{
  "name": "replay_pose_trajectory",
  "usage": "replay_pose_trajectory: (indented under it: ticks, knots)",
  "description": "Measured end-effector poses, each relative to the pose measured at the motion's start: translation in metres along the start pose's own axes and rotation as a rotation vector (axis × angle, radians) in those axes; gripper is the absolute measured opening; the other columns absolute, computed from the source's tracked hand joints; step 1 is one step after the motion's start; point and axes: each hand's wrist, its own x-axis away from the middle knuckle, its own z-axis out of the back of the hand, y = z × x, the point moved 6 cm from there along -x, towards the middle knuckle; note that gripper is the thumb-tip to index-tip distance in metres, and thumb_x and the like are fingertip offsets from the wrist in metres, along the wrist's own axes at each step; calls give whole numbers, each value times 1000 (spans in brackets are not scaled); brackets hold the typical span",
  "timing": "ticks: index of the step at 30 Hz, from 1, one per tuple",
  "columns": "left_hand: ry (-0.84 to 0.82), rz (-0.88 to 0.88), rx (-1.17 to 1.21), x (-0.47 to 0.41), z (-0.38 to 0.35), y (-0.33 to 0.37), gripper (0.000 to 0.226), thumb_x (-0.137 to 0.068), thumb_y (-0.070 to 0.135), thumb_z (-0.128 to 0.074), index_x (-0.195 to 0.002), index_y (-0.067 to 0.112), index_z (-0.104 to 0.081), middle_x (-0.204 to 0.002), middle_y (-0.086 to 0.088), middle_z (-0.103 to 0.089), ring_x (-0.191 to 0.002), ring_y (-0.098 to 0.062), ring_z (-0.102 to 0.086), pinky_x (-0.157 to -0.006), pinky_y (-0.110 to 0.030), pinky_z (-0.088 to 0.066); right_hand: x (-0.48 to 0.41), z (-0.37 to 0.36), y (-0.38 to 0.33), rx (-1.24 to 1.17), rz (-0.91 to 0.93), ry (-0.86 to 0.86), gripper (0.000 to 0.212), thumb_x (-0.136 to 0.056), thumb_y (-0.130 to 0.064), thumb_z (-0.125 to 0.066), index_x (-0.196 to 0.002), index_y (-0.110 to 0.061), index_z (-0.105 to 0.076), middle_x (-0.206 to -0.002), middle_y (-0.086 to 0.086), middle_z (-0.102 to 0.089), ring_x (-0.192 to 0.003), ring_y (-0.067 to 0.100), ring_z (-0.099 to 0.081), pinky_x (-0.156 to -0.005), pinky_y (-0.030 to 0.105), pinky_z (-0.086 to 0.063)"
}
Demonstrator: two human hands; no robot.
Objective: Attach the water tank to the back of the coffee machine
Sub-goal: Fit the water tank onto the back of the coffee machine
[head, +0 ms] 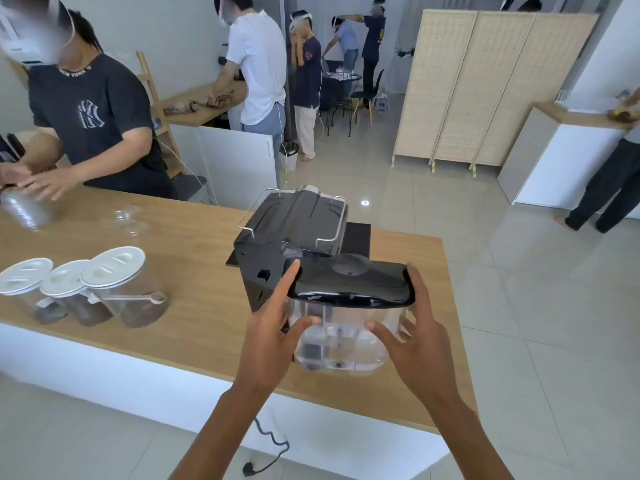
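Observation:
A clear plastic water tank (341,344) with a glossy black lid (351,285) is held just behind the black coffee machine (294,230), whose back faces me. My left hand (273,327) grips the tank's left side, index finger up against the lid's edge. My right hand (415,336) holds the right side, thumb on the clear wall. The tank's lid touches or nearly touches the machine's rear; I cannot tell whether it is seated.
Three clear jars with white lids (104,289) stand on the wooden counter (194,258) at the left. A person in a black T-shirt (93,123) works at the counter's far side. A black power cord (266,448) hangs off the near edge.

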Motion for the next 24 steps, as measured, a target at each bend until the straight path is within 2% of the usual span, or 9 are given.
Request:
replay_pose_trajectory:
  ticks: [3, 6, 8, 10, 14, 16, 18, 22, 24]
  knots:
    - [8, -3, -6, -14, 28, -14, 78, -89, 32, -69, -157, 33, -30, -60, 0, -36, -54, -10, -36, -56, -15, -33, -9, -28, -20, -10, 11, 18, 98, -74, -57, -73, -153, -57, -15, -122, -35, -58, -101, 6, -61, -100, 33, -53]
    - [-15, 22, 43, -29, 44, -33, 79, -88, 37, -68, -155, 46, -27, -74, -4, -52, -69, -20, -51, -73, -24, -46, -17, -51, -32, -9, -3, 36, 101, -79, -46, -79, -154, -57, -12, -127, -45, -49, -110, -1, -57, -104, 33, -50]
    - [-18, 18, 71, -38, 54, -46, 79, -86, 45, -67, -154, 49, -26, -96, 6, -49, -87, -11, -50, -81, -26, -42, -23, -68, -37, 5, -13, 43, 103, -83, -40, -80, -155, -57, -9, -132, -46, -44, -117, 2, -56, -106, 37, -49]
    - [-15, 12, 74, -47, 62, -56, 78, -86, 49, -66, -154, 48, -27, -101, 7, -46, -91, -10, -47, -82, -26, -40, -30, -82, -42, 21, -15, 44, 104, -84, -38, -79, -155, -57, -6, -133, -42, -46, -123, 12, -60, -107, 42, -49]
    - [-8, -12, 73, -59, 70, -75, 76, -88, 45, -67, -154, 46, -28, -91, 5, -49, -78, -10, -45, -74, -21, -42, -38, -105, -44, 80, -28, 78, 104, -86, -39, -77, -159, -49, -4, -117, -46, -55, -115, 27, -66, -96, 45, -55]
    - [-27, -2, 83, -63, 71, -83, 75, -89, 46, -67, -153, 48, -28, -86, 0, -52, -73, -16, -47, -75, -21, -42, -37, -111, -44, 103, -42, 105, 104, -87, -39, -76, -160, -47, -3, -121, -17, -71, -105, 34, -68, -89, 46, -57]
    - [-37, -1, 87, -63, 71, -89, 73, -90, 48, -66, -153, 47, -28, -75, -18, -56, -64, -29, -50, -70, -29, -49, -35, -115, -43, 108, -49, 120, 102, -88, -40, -75, -160, -47, -3, -119, 6, -72, -100, 32, -70, -87, 47, -58]
    - [-41, -32, 122, -63, 73, -93, 71, -91, 50, -64, -153, 46, -30, -73, -4, -49, -67, -11, -45, -68, -25, -41, -32, -121, -46, 127, -45, 156, 100, -88, -43, -73, -160, -45, -4, -122, -7, -71, -93, 25, -70, -87, 43, -58]
    - [-35, -37, 112, -65, 75, -92, 71, -91, 46, -65, -154, 42, -32, -68, -11, -48, -61, -16, -43, -59, -35, -45, -32, -123, -44, 124, -45, 169, 100, -88, -42, -74, -161, -45, -4, -126, -5, -70, -94, 26, -70, -87, 44, -58]
